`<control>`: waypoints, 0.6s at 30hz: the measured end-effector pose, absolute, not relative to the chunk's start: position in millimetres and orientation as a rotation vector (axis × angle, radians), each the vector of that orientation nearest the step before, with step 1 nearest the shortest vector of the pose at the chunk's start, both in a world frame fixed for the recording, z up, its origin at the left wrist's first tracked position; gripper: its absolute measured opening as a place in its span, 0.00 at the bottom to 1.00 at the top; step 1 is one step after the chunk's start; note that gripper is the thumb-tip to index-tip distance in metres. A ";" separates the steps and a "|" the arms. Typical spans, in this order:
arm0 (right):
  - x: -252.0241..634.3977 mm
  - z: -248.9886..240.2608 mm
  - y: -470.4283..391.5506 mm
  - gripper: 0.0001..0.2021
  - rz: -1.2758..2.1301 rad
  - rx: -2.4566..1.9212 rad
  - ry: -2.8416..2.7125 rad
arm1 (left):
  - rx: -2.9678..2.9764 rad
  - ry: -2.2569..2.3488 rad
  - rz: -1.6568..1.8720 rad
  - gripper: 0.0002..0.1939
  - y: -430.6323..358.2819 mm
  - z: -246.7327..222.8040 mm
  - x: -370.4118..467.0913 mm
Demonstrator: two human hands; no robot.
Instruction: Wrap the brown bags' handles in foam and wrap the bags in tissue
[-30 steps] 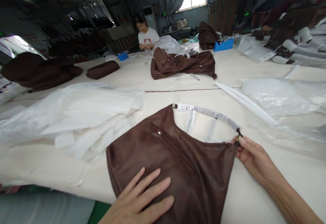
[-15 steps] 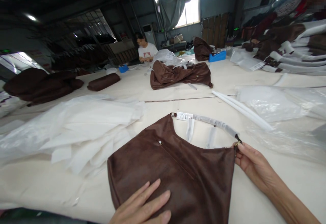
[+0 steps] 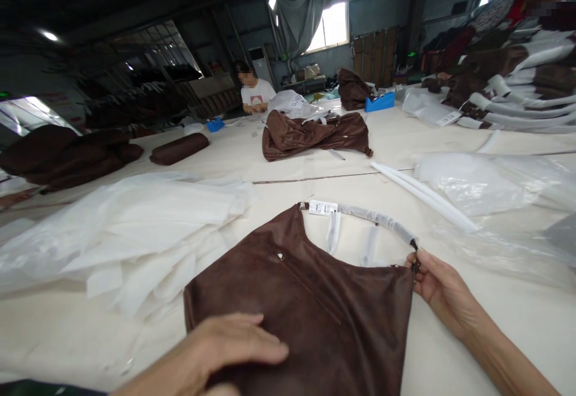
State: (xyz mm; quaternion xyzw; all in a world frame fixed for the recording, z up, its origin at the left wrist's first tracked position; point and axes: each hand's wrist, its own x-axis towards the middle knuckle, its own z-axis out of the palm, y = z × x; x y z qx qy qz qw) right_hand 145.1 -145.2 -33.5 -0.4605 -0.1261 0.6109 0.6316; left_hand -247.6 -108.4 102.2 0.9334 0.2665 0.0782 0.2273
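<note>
A brown leather handbag (image 3: 297, 288) lies on the table in front of me. Its curved strap (image 3: 378, 216) is wrapped in clear plastic, and a white tag (image 3: 323, 207) hangs at the strap's left end. My left hand (image 3: 229, 345) is over the lower left of the bag's front, fingers stretched out; whether the palm presses on the leather I cannot tell. At the upper right corner, my right hand (image 3: 434, 273) pinches the handbag by the metal ring where the strap joins. A short zip line with a small pull runs across the bag's front.
Left of the bag lie white packing sheets (image 3: 148, 234) in clear plastic. Two white strips (image 3: 423, 195) and plastic bags (image 3: 486, 180) are on the right. Farther back are another brown bag (image 3: 315, 135), a blue holder (image 3: 379, 102), piled bags (image 3: 508, 84) and a person (image 3: 256, 91).
My left hand has moved up and turned from flat on the bag to a more sideways pose. The right hand keeps its pinch at the corner. A hand now shows at the far left edge.
</note>
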 end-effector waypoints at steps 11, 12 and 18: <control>136.7 -37.3 -146.5 0.20 1.329 -1.202 -0.333 | 2.600 1.222 -0.061 0.34 106.7 44.4 -105.9; 136.7 -37.2 -146.4 0.20 1.333 -1.217 -0.312 | 2.595 1.218 -0.070 0.31 116.4 36.1 -99.9; 135.1 -37.8 -140.6 0.33 1.302 -1.235 -0.175 | 2.515 1.107 -0.089 0.08 151.7 24.6 -90.4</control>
